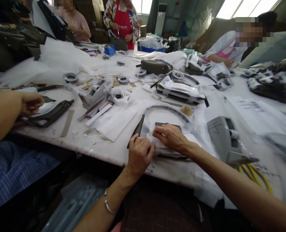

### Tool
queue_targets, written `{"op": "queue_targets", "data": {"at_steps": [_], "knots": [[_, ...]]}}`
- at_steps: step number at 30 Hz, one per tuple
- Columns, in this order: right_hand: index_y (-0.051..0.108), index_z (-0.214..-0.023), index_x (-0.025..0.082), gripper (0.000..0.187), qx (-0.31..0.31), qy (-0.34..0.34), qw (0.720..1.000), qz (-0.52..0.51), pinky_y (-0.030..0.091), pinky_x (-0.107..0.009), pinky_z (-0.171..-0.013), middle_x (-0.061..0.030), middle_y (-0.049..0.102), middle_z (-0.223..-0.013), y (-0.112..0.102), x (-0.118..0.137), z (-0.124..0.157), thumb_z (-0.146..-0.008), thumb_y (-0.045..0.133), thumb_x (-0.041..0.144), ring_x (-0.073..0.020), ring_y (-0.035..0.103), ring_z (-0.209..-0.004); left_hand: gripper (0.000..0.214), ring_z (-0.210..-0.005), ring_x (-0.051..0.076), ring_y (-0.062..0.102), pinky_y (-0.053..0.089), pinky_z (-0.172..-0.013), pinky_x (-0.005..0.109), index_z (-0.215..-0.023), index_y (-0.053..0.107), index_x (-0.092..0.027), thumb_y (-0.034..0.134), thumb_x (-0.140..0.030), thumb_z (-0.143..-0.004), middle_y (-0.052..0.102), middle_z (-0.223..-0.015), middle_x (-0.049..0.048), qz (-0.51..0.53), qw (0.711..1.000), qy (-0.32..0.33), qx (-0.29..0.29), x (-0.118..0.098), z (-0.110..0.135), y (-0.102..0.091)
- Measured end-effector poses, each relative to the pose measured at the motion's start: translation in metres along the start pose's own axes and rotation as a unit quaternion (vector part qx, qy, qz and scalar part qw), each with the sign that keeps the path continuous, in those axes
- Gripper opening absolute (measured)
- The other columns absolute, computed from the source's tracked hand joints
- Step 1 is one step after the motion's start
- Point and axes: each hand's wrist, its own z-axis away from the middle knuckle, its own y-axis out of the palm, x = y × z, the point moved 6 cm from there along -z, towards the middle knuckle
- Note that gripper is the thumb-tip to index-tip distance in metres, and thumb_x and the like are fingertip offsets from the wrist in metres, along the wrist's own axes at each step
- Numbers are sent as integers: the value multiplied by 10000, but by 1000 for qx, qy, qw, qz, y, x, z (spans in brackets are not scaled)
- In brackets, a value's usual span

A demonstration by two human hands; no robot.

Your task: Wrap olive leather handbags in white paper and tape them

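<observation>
One dark handbag lies near the front edge of the white surface, partly covered with a white sheet; its plastic-wrapped strap curves behind it. The left hand, with curled fingers, is at its front left corner, and the right hand rests bent fingers on the sheet; whether either grip holds something, I cannot tell. To the right stands a grey tape dispenser.

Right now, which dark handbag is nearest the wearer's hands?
The white-covered dark handbag with arched strap, beneath the right hand; other dark handbags lie beyond it or to either side.
</observation>
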Motion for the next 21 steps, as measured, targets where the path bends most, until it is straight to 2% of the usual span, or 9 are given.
{"op": "queue_targets", "data": {"at_steps": [2,5,9,13,18,21], "knots": [[703,-915,222,191,35,17,999,38,386,-266,-689,-43,699,-801,8,-9,-3,-962,551,327,-185,627,-760,204,-874,163,628,349,-1078,436,-730,534,-194,554,-218,-932,627,-740,-14,1,1000,-9,-1,1,-1,1],[707,-912,226,167,50,34,998,19,370,-260,-681,-34,702,-809,14,-18,-4,-945,572,318,-181,626,-771,207,-848,162,614,343,-1077,433,-729,526,-196,566,-232,-929,619,-736,-17,-4,1000,-25,2,2,-2,2],[733,-871,241,130,42,59,996,-48,378,-258,-691,-11,718,-820,20,-24,-6,-909,628,307,-175,636,-788,235,-750,151,574,359,-1057,421,-701,492,-200,570,-222,-922,559,-666,-36,-29,998,-49,11,3,-6,5],[742,-845,238,111,8,71,994,-83,394,-256,-722,-4,710,-851,22,-25,-5,-893,660,296,-162,633,-810,245,-679,146,530,382,-1035,405,-697,464,-210,589,-217,-907,507,-625,-54,-57,996,-62,13,7,-10,9],[731,-833,232,69,-10,101,990,-94,398,-254,-727,1,689,-857,25,-28,-1,-868,692,276,-152,620,-804,169,-691,161,552,416,-990,402,-780,511,-204,629,-234,-897,556,-667,-43,-84,994,-71,24,11,-16,11],[712,-825,219,73,-5,108,990,-88,390,-253,-710,-1,681,-842,27,-28,-1,-866,694,277,-150,610,-791,105,-804,189,602,419,-969,422,-835,571,-193,606,-242,-921,644,-800,14,-112,993,-28,38,0,-17,6]]}}
